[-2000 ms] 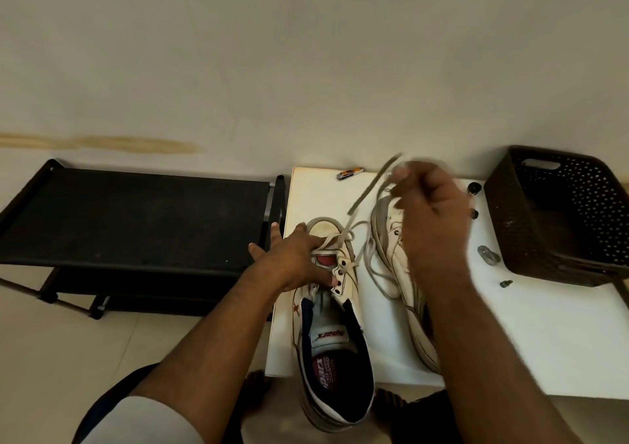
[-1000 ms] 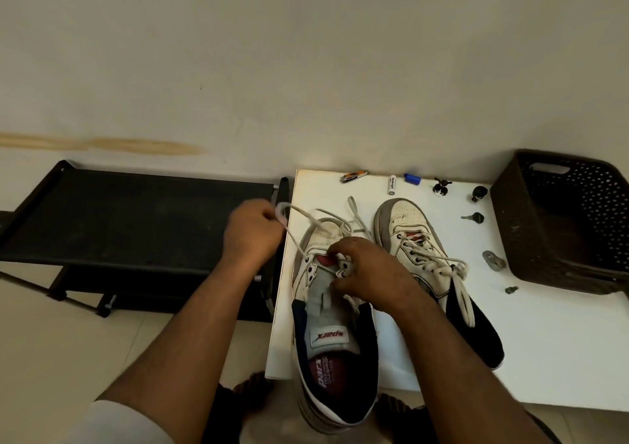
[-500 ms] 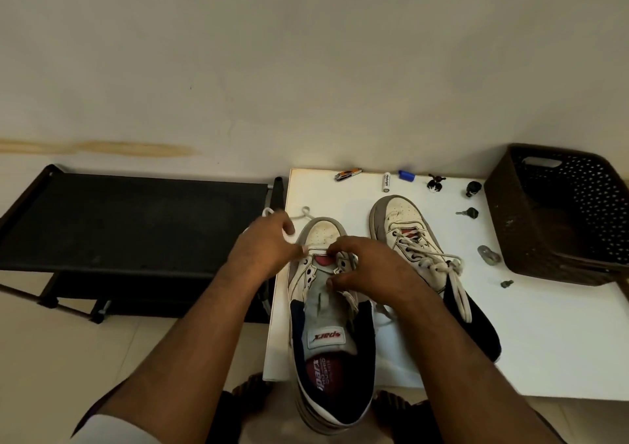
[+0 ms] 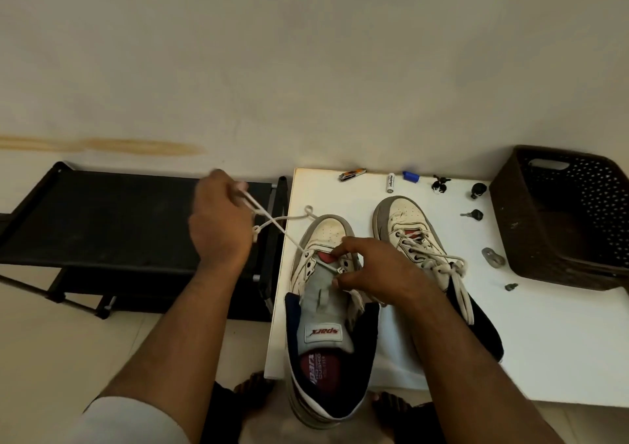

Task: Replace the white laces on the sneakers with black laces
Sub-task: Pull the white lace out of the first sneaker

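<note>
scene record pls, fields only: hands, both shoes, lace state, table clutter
left hand: grips white lace, pulling it up-left off the table
right hand: steadies near sneaker at the eyelets
near sneaker: mostly unlaced, tongue exposed
far sneaker: fully laced in white
black laces: none visible
table: battery, small hardware, dark basket

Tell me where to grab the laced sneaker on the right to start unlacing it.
Pinch the knot on the right sneaker, coming from above. Its loose ends trail toward the heel, free to pull. The right hand is nearest but pinches the other sneaker's lace; the left hand holds that lace too.
</note>
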The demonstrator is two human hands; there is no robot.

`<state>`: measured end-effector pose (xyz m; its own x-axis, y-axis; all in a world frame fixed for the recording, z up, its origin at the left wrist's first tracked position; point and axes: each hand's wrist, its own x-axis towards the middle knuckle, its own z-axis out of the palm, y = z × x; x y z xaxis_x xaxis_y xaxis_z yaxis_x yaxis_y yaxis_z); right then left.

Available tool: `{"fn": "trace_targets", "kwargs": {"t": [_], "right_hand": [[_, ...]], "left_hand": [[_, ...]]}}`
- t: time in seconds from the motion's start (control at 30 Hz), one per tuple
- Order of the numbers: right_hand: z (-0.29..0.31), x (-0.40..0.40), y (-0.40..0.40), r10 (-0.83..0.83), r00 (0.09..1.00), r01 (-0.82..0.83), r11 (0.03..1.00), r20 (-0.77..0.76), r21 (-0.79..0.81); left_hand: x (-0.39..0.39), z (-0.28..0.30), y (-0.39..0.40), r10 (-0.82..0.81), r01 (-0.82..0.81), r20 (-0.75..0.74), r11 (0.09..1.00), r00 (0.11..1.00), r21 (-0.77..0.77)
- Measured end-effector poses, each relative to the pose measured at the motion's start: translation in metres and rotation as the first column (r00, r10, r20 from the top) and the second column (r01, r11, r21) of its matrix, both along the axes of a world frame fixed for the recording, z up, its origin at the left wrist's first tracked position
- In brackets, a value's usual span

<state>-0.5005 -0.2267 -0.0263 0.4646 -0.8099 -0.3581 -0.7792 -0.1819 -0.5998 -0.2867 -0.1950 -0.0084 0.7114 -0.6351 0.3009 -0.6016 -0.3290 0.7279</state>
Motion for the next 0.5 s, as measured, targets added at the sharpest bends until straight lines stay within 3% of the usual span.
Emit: {"fn": "trace_targets", "kwargs": {"t": [0.07, 0.17, 0.23, 0.3, 0.33, 0.43, 0.5], "right_hand": [[0.002, -0.002, -0.001, 0.003, 1.000, -0.003, 1.000, 0.008, 0.009], [0.001, 0.000, -0.001, 0.003, 1.000, -0.003, 1.000, -0.008, -0.021], [0.001, 0.001, 0.000, 0.010, 1.000, -0.011, 0.999, -0.022, -0.034], [0.002, 0.001, 0.000, 0.016, 1.000, -0.017, 0.999, -0.024, -0.036], [0.003, 0.001, 0.000, 0.021, 1.000, -0.021, 0.999, -0.023, -0.037], [0.004, 0.001, 0.001, 0.018, 0.999, -0.019, 0.999, -0.037, -0.035], [0.004, 0.003, 0.002, 0.033, 0.998, -0.034, 0.999, -0.056, -0.030]], "left_hand": [[0.009, -0.001, 0.001, 0.051, -0.052, -0.009, 0.997, 0.999, -0.055], [0.003, -0.011, 0.000, -0.145, 0.136, 0.011, 0.948, 0.989, 0.287], [-0.008, -0.018, -0.002, -0.358, 0.371, -0.124, 0.791, 0.925, 0.487], [-0.019, -0.022, -0.005, -0.419, 0.583, -0.407, 0.627, 0.812, 0.517], [-0.023, -0.023, -0.005, -0.416, 0.621, -0.465, 0.580, 0.782, 0.526], [-0.024, -0.022, -0.004, -0.450, 0.608, -0.411, 0.541, 0.793, 0.580], [-0.020, -0.015, -0.002, -0.436, 0.629, -0.452, 0.523, 0.778, 0.576]]}}
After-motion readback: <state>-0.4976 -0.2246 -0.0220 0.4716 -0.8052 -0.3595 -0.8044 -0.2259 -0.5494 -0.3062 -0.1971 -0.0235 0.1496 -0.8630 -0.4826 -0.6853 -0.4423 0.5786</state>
